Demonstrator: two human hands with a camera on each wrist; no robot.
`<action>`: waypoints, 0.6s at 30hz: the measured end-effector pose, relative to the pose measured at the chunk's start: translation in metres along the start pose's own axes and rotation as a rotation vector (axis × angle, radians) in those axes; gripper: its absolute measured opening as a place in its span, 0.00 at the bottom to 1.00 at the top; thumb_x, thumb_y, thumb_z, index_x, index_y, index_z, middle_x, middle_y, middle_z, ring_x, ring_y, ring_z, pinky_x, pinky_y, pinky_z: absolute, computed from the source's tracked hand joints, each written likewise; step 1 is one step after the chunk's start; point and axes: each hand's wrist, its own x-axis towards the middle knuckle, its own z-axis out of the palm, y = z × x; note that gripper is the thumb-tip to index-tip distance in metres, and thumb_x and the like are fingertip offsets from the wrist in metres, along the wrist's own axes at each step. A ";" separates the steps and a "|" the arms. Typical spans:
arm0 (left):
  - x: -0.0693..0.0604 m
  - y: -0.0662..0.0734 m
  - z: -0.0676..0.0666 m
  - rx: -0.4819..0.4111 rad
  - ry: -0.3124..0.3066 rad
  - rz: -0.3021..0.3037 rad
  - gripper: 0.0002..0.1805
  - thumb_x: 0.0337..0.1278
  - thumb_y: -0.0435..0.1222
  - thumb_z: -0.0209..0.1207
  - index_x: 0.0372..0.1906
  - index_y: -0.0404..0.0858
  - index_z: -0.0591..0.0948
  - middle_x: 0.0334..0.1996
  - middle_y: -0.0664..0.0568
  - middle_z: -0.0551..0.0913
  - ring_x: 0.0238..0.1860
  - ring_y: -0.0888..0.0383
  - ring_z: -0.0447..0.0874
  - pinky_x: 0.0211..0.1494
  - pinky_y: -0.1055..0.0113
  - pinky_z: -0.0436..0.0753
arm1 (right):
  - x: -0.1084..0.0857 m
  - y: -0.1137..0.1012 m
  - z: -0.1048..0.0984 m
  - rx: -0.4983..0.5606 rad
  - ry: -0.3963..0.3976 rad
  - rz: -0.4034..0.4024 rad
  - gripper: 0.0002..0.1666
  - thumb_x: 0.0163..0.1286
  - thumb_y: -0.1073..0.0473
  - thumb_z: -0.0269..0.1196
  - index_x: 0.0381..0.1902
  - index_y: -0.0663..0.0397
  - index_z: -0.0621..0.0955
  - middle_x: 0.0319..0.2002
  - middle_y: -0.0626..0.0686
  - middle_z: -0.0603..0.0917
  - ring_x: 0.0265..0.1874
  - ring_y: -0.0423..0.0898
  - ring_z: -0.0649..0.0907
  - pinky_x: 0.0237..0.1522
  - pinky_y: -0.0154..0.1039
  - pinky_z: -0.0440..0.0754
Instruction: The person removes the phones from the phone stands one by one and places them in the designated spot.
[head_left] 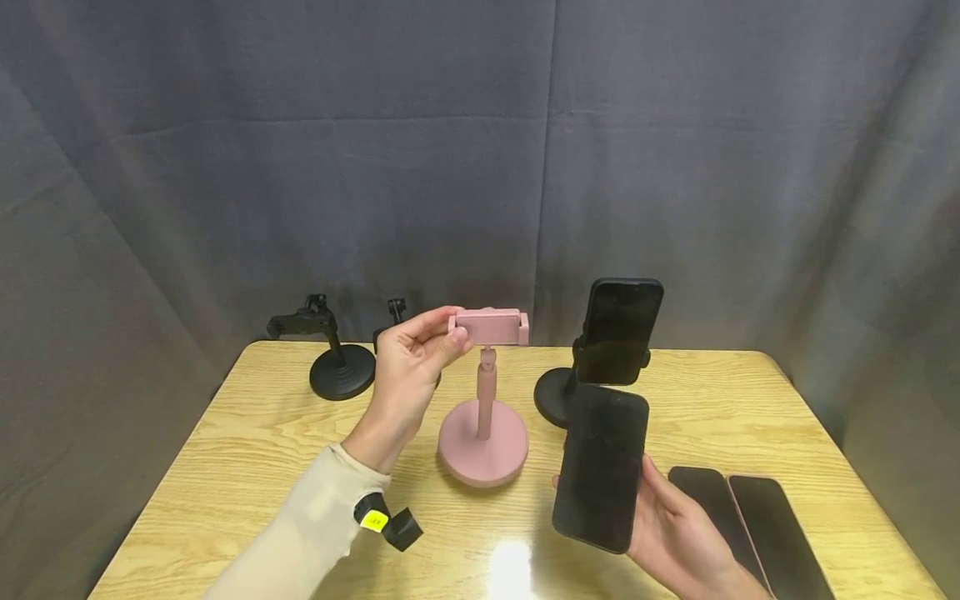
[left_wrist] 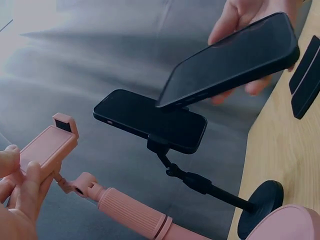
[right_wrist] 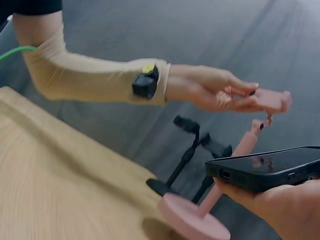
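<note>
A pink phone stand (head_left: 485, 446) with a round base stands mid-table, its clamp (head_left: 489, 327) turned level at the top. My left hand (head_left: 408, 367) pinches the clamp's left end between thumb and fingers; in the left wrist view that hand (left_wrist: 22, 195) is at the pink clamp (left_wrist: 47, 147). Nothing sits in the clamp. To the right of the stand, my right hand (head_left: 686, 529) grips a black phone (head_left: 602, 468) from behind, screen up and tilted. The right wrist view shows the phone's edge (right_wrist: 260, 175) resting on the right hand (right_wrist: 280, 205).
Behind the held phone, a black stand (head_left: 555, 398) bears an upright phone (head_left: 621, 332). Two phones (head_left: 708, 500) (head_left: 780, 533) lie side by side at the right front. A black stand (head_left: 341, 371) is at the back left, another (head_left: 397, 310) partly hidden behind my left hand.
</note>
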 end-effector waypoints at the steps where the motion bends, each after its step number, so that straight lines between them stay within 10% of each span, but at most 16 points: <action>1: 0.001 0.000 0.000 0.001 0.004 0.005 0.18 0.63 0.21 0.61 0.57 0.20 0.78 0.40 0.57 0.88 0.41 0.66 0.89 0.49 0.70 0.88 | -0.003 -0.001 -0.002 -0.009 -0.002 0.005 0.44 0.78 0.46 0.06 0.79 0.41 0.58 0.78 0.47 0.64 0.78 0.45 0.63 0.81 0.47 0.57; 18: 0.018 -0.004 0.002 0.005 0.099 -0.035 0.19 0.64 0.22 0.60 0.59 0.23 0.79 0.44 0.51 0.86 0.40 0.67 0.89 0.48 0.73 0.87 | -0.029 -0.010 -0.021 -0.028 0.068 0.093 0.46 0.77 0.44 0.06 0.76 0.41 0.62 0.74 0.46 0.69 0.75 0.43 0.67 0.80 0.45 0.61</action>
